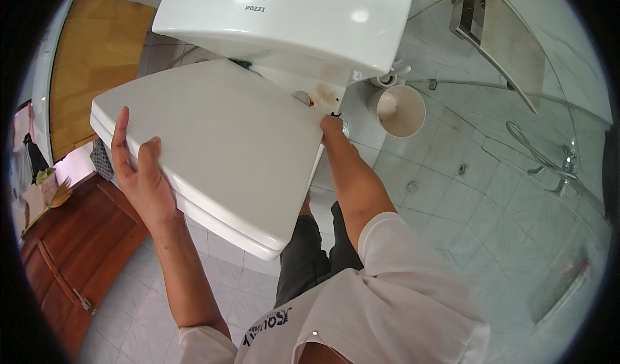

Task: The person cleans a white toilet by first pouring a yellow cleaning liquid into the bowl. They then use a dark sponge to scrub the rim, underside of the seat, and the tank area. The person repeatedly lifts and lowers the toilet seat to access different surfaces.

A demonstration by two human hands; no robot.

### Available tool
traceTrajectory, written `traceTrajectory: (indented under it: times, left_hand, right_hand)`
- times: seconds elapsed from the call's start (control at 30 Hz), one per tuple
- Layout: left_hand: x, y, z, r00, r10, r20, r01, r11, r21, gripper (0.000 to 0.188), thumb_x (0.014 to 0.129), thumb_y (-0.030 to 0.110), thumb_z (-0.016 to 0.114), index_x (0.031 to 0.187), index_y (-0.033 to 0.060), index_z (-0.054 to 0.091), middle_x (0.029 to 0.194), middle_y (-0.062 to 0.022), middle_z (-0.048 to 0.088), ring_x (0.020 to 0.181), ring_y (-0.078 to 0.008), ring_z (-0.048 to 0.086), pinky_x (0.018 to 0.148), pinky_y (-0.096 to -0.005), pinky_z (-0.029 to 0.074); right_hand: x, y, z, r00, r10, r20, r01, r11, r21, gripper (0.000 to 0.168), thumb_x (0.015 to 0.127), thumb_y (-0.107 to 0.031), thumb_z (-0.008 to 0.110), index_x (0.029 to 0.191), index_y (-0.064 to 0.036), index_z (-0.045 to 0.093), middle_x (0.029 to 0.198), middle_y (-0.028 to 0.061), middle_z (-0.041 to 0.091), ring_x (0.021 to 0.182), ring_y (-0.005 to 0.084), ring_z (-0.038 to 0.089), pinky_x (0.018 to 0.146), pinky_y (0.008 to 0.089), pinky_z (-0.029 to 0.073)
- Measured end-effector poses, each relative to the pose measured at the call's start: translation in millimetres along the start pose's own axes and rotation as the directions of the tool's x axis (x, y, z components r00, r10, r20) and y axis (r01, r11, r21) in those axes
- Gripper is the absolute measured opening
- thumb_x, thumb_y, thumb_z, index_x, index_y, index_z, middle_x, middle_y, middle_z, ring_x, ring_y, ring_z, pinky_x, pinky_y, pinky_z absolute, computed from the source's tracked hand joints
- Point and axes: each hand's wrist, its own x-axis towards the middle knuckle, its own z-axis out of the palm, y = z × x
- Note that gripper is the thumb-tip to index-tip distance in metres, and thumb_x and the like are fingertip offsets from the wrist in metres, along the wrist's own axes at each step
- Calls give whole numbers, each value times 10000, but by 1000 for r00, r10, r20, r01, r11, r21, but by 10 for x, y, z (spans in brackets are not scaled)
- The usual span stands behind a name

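A white toilet seat with its closed lid [218,136] is off its mounts and turned askew in front of the toilet cistern [286,20]. My left hand [145,180] holds its left edge, the thumb over the top and one finger stretched along the rim. At the opposite edge, my right hand [332,127] grips the corner, most of its fingers hidden beneath. A small black part [335,115] shows beside that hand. Brownish stains [325,93] mark the bared ceramic ledge, where a small pale half-round piece [302,97] also shows.
Right of the toilet stands a white bin [399,112]. Beyond it, a glass partition [508,184] borders a tiled shower with a hose and tap [566,165]. At left are a wooden panel [97,68], a reddish-brown wooden door [77,257] and a broom [60,194].
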Motion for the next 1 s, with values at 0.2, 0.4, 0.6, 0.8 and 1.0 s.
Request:
traceTrajectory:
  times: [0.2,0.4,0.6,0.8,1.0]
  left_hand:
    - [51,52,107,999,29,15,-29,1000,-3,486,788,-28,491,1273,-2,483,1187,-121,526,977,-146,531,889,-261,411]
    - [76,155,241,999,44,5,-44,998,46,465,793,-7,507,1258,11,504,1173,-127,537,997,-156,539,905,-270,413]
    - [138,211,374,997,50,56,-51,998,23,435,798,-11,520,1233,10,526,1139,-133,558,1004,-166,548,904,-279,427]
    - [179,241,495,994,85,67,-84,996,-16,407,803,-29,527,1209,2,543,1145,-138,557,1004,-164,552,911,-277,429]
    - [172,192,435,996,59,72,-63,997,47,423,803,2,524,1225,17,546,1247,-148,512,1074,-180,526,953,-281,398]
  right_hand:
    - [21,33,-15,1000,-4,14,4,999,-50,211,868,-154,513,1041,-36,540,945,107,610,784,273,631,599,464,521]
    - [29,44,-54,1000,-9,30,11,996,-87,214,857,-144,523,1032,-23,549,930,105,614,778,265,632,602,440,521]
    - [51,32,-70,998,-35,50,43,983,-179,217,846,-134,534,1022,-10,559,915,102,617,772,257,634,605,417,521]
    - [-78,-153,-72,983,-164,84,180,763,-620,251,898,-152,458,1075,6,541,970,142,621,842,274,638,664,426,510]
    - [-456,-450,-57,855,-496,153,286,205,-936,255,932,-260,435,998,-62,582,946,146,659,897,293,642,770,423,499]
